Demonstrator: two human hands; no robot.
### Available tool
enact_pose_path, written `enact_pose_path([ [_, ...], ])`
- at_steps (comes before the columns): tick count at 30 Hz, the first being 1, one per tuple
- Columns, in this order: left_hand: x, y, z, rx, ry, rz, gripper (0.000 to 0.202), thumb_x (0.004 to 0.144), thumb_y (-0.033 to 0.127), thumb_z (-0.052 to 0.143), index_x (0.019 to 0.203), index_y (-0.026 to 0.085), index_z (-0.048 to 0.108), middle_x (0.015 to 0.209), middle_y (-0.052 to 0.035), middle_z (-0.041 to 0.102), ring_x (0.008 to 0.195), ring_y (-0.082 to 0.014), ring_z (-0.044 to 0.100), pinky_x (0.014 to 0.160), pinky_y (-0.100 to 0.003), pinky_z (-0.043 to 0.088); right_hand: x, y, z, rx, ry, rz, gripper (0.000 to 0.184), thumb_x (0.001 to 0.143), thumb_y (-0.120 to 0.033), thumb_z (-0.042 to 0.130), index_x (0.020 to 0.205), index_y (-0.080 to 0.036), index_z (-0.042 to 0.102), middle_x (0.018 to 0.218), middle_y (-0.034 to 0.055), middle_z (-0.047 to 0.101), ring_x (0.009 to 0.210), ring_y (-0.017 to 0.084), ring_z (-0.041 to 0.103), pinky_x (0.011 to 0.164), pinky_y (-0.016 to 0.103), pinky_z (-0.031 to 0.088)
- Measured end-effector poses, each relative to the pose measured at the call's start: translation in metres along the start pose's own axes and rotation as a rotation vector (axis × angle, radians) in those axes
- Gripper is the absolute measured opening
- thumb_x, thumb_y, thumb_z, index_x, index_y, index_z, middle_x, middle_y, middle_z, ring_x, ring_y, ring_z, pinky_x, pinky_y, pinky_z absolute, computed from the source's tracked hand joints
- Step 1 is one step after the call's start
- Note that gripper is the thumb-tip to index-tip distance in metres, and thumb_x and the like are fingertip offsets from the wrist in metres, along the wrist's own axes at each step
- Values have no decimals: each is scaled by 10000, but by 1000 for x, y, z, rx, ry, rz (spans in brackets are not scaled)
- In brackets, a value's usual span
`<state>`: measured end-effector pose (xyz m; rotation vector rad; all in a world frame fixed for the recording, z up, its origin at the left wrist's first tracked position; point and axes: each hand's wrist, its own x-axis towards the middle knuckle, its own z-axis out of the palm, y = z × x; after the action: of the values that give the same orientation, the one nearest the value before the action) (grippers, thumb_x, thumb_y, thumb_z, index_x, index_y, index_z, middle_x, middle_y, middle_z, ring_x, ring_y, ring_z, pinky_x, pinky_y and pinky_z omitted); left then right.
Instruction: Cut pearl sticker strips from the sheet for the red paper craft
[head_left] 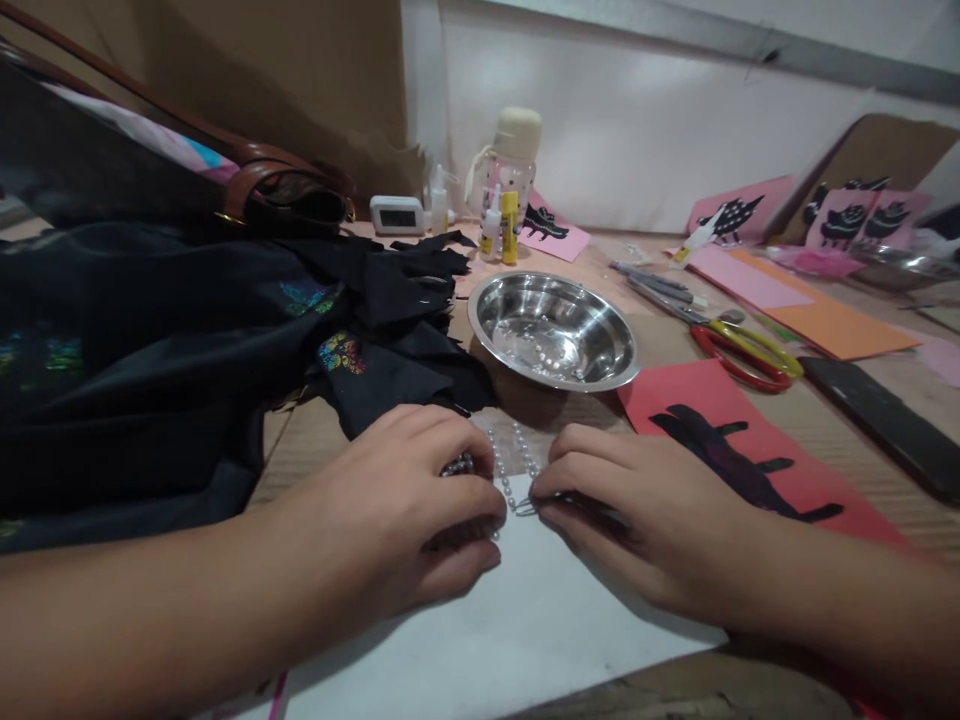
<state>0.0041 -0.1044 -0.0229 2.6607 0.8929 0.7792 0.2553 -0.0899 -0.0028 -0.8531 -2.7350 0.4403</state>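
Currently, a bead string point(506, 487) is gathered in the curled left hand point(424, 490); its strands are stretched away, between both hands, over the far edge of the white paper point(555, 625). By the right hand point(649, 500), a thin metal tool point(526, 508) is pinched, its end just beside them.

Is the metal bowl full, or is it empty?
Neither: the metal bowl holds small pale pieces scattered on its bottom, while its upper wall shows bare.

Black cloth point(172, 350) is lying at left; a brown strap point(247, 185) is curling behind it; a display point(397, 216) is standing left of a bottle point(517, 165).
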Motion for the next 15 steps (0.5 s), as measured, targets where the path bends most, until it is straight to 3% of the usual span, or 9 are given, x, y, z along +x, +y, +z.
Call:
enact_pose_path([
  [6,0,-1,2,-31,-11,-22,107,818,204,716,916,243,732,1029,-27,677,976,-215,623,876,-379,455,2,-1,3,-10,2,10,163,954,-126,490,948,-193,638,880,16,639,727,148,577,616,274,410],
  [15,2,0,1,-16,-21,-16,86,835,207,692,895,242,743,1010,-40,677,952,-231,629,857,-403,470,10,-3,4,-99,148,-106,146,935,-96,528,865,-159,639,791,18,655,664,149,578,572,265,411],
])
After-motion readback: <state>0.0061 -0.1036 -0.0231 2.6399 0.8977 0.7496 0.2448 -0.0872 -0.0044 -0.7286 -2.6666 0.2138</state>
